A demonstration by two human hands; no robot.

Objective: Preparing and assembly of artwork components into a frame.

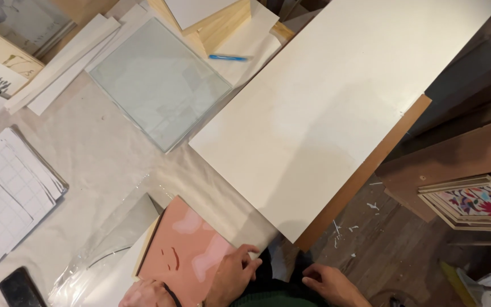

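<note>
While it lies at the near edge of the desk (103, 165), the pink print (186, 256) with paler patches rests on a pale backing, partly over a crinkled clear plastic sheet (95, 256). Two hands touch it: one hand (235, 270) lies on its right edge with the fingers curled loosely, holding nothing, and another hand (146, 294), with a dark band at the wrist, rests at its near edge, mostly cut off, so I cannot tell its grip. A third hand (331, 283) sits further right, off the desk, fingers bent and empty. Just beyond the print lies a large white board (336, 108) on a brown panel. A glass pane (160, 82) lies far left of it, a blue pen (228, 57) beyond. Gridded sheets (7, 193) lie at the left, a dark phone (21, 287) near them.
</note>
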